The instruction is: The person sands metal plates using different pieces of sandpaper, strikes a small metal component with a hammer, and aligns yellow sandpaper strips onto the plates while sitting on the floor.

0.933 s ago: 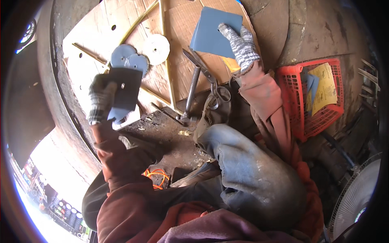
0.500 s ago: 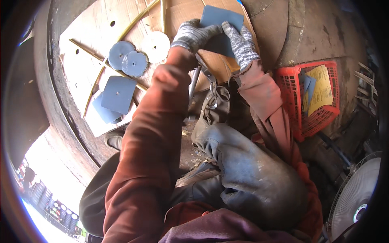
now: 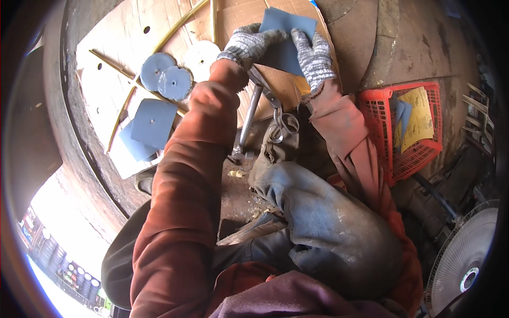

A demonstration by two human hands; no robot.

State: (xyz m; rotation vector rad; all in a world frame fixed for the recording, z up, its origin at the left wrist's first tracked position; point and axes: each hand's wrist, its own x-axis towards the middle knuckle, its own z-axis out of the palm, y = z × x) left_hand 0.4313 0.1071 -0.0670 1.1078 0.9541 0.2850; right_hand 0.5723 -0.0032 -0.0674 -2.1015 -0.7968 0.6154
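Near the far edge of a cardboard sheet, my gloved left hand (image 3: 248, 44) grips the left side of a few blue-grey sandpaper sheets (image 3: 288, 21). Its thumb reaches across them toward the right. My right hand (image 3: 315, 59), in the same grey-and-white knit glove, holds their right side with thumb and fingers pointing away from me. The sheets overlap at an angle, one part showing below the hands. Fingers behind the sheets are hidden. Just below the hands lie scissors (image 3: 287, 124) and a hammer (image 3: 248, 119).
The cardboard (image 3: 119, 45) carries round blue-grey discs (image 3: 175, 83), a pale disc (image 3: 202, 59), square sheets (image 3: 153, 124) with centre marks, and thin yellowish strips (image 3: 177, 29). On the right stand a red plastic basket (image 3: 376, 119) with a yellow sheet (image 3: 417, 117) and a fan (image 3: 460, 265).
My left forearm has shifted left, uncovering more of the hammer. The sandpaper sheets have turned slightly, while my right hand has barely moved.
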